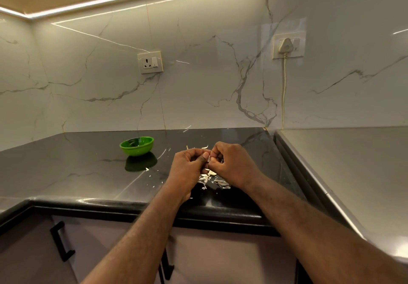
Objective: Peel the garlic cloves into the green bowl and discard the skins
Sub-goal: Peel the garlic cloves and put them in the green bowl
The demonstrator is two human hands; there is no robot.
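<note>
My left hand (187, 168) and my right hand (234, 164) meet fingertip to fingertip above the dark countertop (77, 173), fingers curled. Between them they pinch a small garlic clove (209, 159), mostly hidden by the fingers. A pile of pale garlic skins (213, 181) lies on the counter right under the hands, with a few flakes behind them (204, 147). The green bowl (136, 146) stands on the counter to the left of and behind my left hand, about a hand's width away; its contents cannot be made out.
Marble-look wall tiles rise behind the counter, with a socket (150, 62) and a plugged-in white cord (284, 89) at the right. A grey steel surface (353, 173) adjoins the counter on the right. Cabinet doors with black handles (60, 241) sit below the front edge.
</note>
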